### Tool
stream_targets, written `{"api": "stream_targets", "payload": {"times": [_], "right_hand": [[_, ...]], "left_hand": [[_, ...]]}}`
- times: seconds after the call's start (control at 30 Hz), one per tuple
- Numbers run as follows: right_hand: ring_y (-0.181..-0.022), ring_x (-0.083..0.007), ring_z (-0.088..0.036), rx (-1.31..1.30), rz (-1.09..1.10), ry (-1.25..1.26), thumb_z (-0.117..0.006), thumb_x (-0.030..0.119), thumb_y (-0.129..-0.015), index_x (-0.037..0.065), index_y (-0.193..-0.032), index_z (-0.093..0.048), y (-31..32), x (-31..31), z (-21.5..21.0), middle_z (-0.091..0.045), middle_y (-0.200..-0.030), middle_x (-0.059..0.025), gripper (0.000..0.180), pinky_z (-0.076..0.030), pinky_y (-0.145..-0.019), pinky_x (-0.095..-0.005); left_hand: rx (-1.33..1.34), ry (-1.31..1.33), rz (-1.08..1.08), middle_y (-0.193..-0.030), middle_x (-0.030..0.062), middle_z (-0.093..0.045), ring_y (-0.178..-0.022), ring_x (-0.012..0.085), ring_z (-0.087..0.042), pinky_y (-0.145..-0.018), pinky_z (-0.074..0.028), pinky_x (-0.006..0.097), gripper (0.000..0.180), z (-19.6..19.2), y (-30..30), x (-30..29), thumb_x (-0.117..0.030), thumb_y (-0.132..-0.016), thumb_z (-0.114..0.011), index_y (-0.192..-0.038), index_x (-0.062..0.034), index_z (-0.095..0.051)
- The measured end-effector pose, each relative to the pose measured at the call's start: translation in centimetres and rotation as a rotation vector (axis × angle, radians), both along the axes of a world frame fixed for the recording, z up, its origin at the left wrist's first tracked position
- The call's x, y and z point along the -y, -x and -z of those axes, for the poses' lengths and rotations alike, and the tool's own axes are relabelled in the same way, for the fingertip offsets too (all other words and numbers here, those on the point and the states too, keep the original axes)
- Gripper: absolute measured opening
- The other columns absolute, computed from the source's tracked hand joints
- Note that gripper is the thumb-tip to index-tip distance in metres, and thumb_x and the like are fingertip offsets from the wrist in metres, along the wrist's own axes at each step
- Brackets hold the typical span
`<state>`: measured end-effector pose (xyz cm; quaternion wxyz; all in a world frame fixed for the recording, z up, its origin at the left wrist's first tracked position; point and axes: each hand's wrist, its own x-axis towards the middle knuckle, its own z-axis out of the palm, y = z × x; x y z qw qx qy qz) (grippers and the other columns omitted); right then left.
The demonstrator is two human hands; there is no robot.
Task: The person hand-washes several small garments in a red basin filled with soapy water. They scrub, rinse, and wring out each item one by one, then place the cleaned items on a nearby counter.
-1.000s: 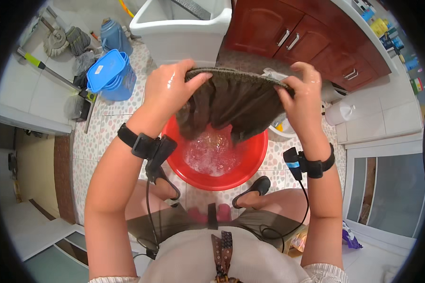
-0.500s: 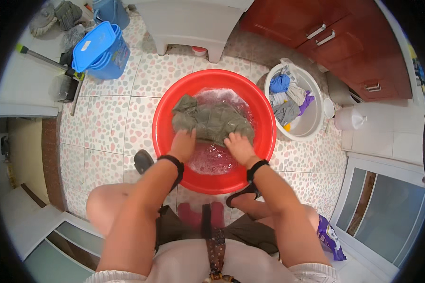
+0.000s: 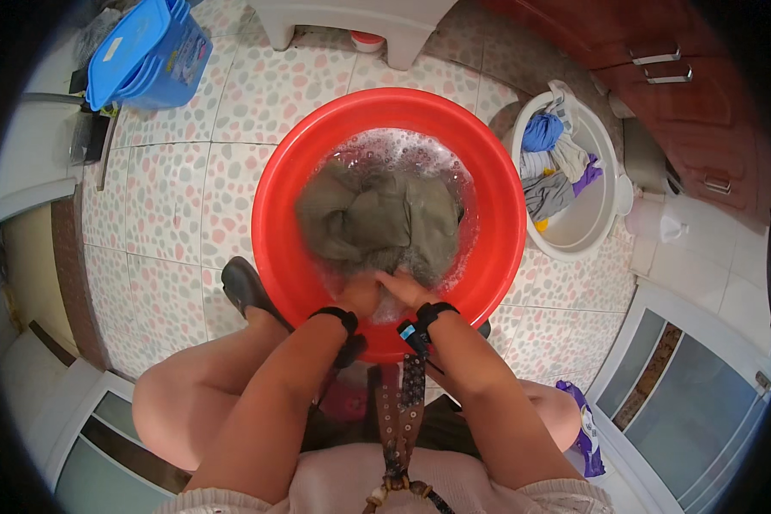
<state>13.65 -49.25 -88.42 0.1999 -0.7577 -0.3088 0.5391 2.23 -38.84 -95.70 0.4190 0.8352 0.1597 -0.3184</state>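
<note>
A soaked olive-green garment (image 3: pixel 370 216) lies bunched in the soapy water of a red basin (image 3: pixel 267 206). Both of my hands are at its near edge, close together. My left hand (image 3: pixel 361 294) is smeared by motion, so its finger shape is unclear. Beside it, my right hand (image 3: pixel 407 289) reaches to the cloth with thumb and fingers apart; its fingertips partly disappear in the foam. Dark bands circle both wrists, and a small black-and-blue device (image 3: pixel 414 336) hangs at the right one.
Right of the basin stands a white tub (image 3: pixel 593 224) with blue, grey and purple clothes. A blue lidded bucket (image 3: pixel 176 64) sits far left. Red cabinets (image 3: pixel 694 116) line the far right. My legs flank the basin, and a purple packet (image 3: pixel 584 428) lies by my right knee.
Both hands have drawn nearer to me and closer together, down to the garment's near edge. The garment is bunched differently, lower in the water. The whole view has shifted.
</note>
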Motion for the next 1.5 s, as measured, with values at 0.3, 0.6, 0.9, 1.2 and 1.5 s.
{"api": "stream_targets", "payload": {"times": [0.3,0.6,0.9,1.2,1.5], "right_hand": [[-0.09,-0.0181,-0.061,-0.13,1.141,0.059,-0.068,0.035,-0.088,-0.008,-0.111,-0.061,-2.1,-1.5,-2.0,-0.065,-0.101,-0.0098,0.049,-0.047,-0.08,-0.0286],[-0.093,-0.0156,-0.062,0.07,0.752,-0.623,-0.064,0.016,-0.09,-0.003,-0.113,-0.061,-5.8,-5.5,-21.9,-0.068,-0.1,-0.0106,0.03,-0.048,-0.081,-0.0298],[-0.098,-0.012,-0.058,-0.122,0.612,-0.771,-0.06,0.011,-0.092,-0.003,-0.118,-0.058,-4.8,-4.7,-34.4,-0.065,-0.108,-0.0061,0.029,-0.046,-0.086,-0.0278],[-0.104,-0.0222,-0.06,-0.605,1.197,-0.483,-0.062,0.012,-0.091,-0.001,-0.125,-0.054,-7.3,1.2,-17.1,-0.062,-0.117,-0.0107,0.037,-0.048,-0.091,-0.0338],[-0.139,-0.0387,-0.022,0.378,0.546,-0.069,-0.084,0.04,-0.066,0.009,-0.15,-0.02,-3.0,1.6,-3.8,-0.017,-0.152,-0.0238,0.11,-0.029,-0.11,-0.0487]], "left_hand": [[0.217,0.555,-0.525,-0.121,0.0178,-0.057,-0.104,0.0261,-0.059,-0.089,-0.048,0.036,0.048,-11.8,-3.0,-0.5,-0.022,-0.095,-0.055,-0.137,-0.0006,-0.046],[0.068,1.737,-1.032,-0.095,0.0067,-0.07,-0.084,0.0154,-0.068,-0.065,-0.053,0.025,0.037,-20.7,-6.3,-8.2,-0.038,-0.099,-0.049,-0.119,-0.0082,-0.06],[-0.256,1.769,-0.776,-0.144,0.0174,-0.042,-0.13,0.0336,-0.044,-0.108,-0.034,0.051,0.09,-24.0,-6.0,-9.3,-0.077,-0.087,-0.027,-0.144,-0.007,-0.036],[0.385,1.88,-1.413,-0.139,0.0146,-0.046,-0.129,0.0319,-0.042,-0.111,-0.029,0.051,0.052,-21.0,-7.4,-9.0,-0.039,-0.094,-0.051,-0.135,-0.007,-0.045],[-0.255,1.332,-1.654,-0.137,0.0128,-0.048,-0.122,0.029,-0.049,-0.103,-0.042,0.047,0.048,-10.7,-3.0,-5.7,-0.029,-0.096,-0.057,-0.136,-0.0058,-0.044]]}}
